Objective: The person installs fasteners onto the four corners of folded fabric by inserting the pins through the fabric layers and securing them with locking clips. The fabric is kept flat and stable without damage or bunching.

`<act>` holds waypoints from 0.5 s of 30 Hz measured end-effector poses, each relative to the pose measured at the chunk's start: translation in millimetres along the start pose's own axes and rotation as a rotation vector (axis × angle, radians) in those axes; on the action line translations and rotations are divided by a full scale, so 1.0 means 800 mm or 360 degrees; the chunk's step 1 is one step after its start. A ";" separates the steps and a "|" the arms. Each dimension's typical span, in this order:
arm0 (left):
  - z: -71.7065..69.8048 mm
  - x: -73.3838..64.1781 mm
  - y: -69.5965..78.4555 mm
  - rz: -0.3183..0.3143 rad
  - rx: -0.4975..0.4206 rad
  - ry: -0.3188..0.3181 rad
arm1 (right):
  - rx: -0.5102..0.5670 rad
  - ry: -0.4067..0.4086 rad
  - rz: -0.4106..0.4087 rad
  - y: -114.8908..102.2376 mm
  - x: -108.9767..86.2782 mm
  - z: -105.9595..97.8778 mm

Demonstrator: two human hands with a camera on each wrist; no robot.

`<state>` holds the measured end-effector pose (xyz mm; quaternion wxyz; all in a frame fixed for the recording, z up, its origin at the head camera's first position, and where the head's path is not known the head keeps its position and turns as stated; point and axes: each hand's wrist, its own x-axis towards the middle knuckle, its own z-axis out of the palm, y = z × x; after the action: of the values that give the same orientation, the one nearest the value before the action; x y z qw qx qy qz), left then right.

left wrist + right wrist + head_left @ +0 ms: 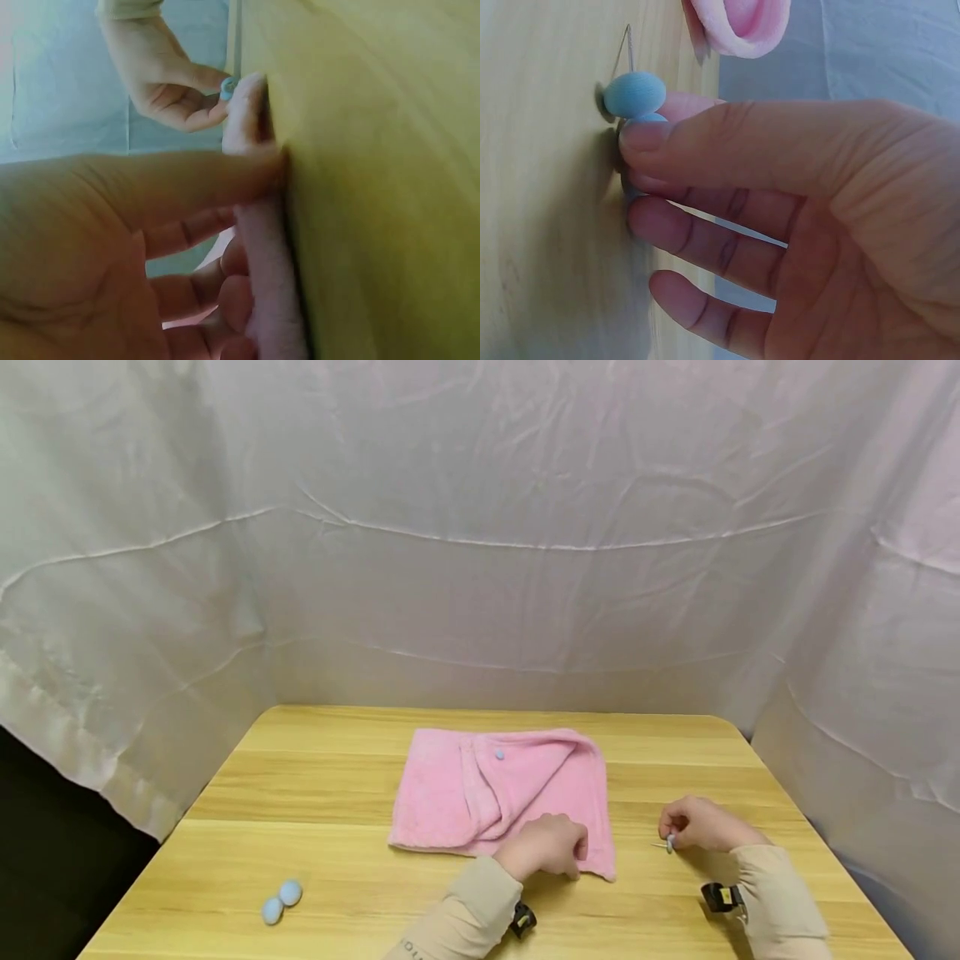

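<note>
A pink fleece cloth (442, 785) lies on the wooden table, one part folded over diagonally. My left hand (551, 843) is at its near edge, towards the right corner. In the left wrist view, the thumb crosses the edge of the cloth (271, 277) and the curled fingers lie on its other side. Right of the cloth, my right hand (705, 823) pinches a light-blue, round-headed pin (635, 94) between thumb and fingertips. Its thin bare needle points away from the hand, just above the table. A small blue head (500, 754) sits on the upper part of the cloth.
Two light-blue rounded pieces (290, 892) lie together on the table (337, 810) at the front left. Grey-white curtains (480, 610) hang behind the table and along its sides. Each wrist carries a small black camera (722, 897).
</note>
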<state>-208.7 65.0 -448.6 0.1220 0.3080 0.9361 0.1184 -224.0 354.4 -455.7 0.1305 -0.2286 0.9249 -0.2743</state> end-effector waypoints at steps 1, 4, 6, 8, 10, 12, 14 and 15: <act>0.001 0.000 0.000 -0.0024 -0.0017 0.0014 | 0.0003 0.0001 -0.0010 -0.001 0.000 0.000; 0.001 0.001 -0.002 -0.0032 -0.0122 0.0057 | 0.0021 0.0017 -0.0033 -0.004 0.000 -0.001; -0.002 0.001 -0.006 0.0001 -0.0235 0.0086 | 0.0044 0.0043 -0.0027 -0.008 -0.001 -0.001; -0.007 0.000 -0.011 0.0039 -0.0369 0.0114 | 0.0054 0.0082 -0.0005 -0.013 -0.002 -0.002; -0.013 -0.002 -0.015 0.0051 -0.0565 0.0140 | 0.0030 0.0137 0.0011 -0.018 -0.002 -0.003; -0.020 -0.006 -0.019 0.0027 -0.0806 0.0159 | -0.0035 0.0202 -0.0007 -0.023 -0.001 -0.005; -0.025 -0.009 -0.022 -0.0019 -0.1024 0.0181 | -0.0108 0.0272 -0.0053 -0.029 0.000 -0.007; -0.028 -0.011 -0.023 -0.0043 -0.1120 0.0193 | -0.0141 0.0306 -0.0091 -0.031 0.001 -0.008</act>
<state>-218.3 41.9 -431.8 0.1662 0.2272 0.8475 0.4499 -218.1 338.3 -436.5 0.0230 -0.2329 0.9375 -0.2575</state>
